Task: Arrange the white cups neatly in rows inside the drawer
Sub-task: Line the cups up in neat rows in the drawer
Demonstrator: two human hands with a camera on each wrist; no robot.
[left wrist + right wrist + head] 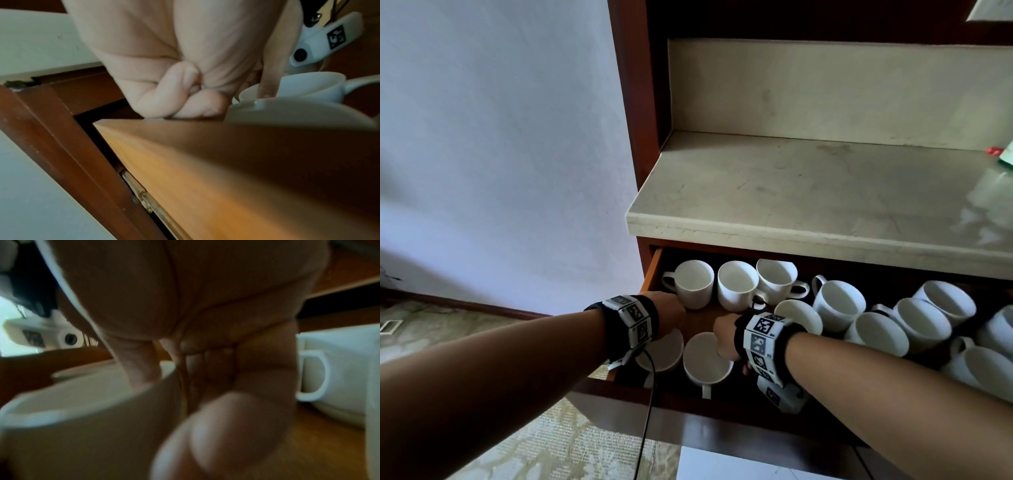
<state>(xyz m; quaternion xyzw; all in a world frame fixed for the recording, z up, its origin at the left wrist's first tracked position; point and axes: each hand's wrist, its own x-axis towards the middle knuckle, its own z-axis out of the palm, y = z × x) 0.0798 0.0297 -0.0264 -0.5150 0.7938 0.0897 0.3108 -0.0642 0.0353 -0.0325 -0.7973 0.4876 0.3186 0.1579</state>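
Note:
The wooden drawer stands pulled out, holding several white cups. My left hand is at the front left corner and holds the rim of a white cup. In the left wrist view the left hand has its fingers curled outside that cup and its thumb dipping in. My right hand pinches the rim of the neighbouring front cup. The right wrist view shows the thumb inside this cup and the fingers outside. Three cups stand in a back row.
A loose cluster of cups fills the right part of the drawer, some tilted or lying. A pale stone countertop overhangs the drawer's back. A cable hangs from my left wrist over the drawer front. The wall is at the left.

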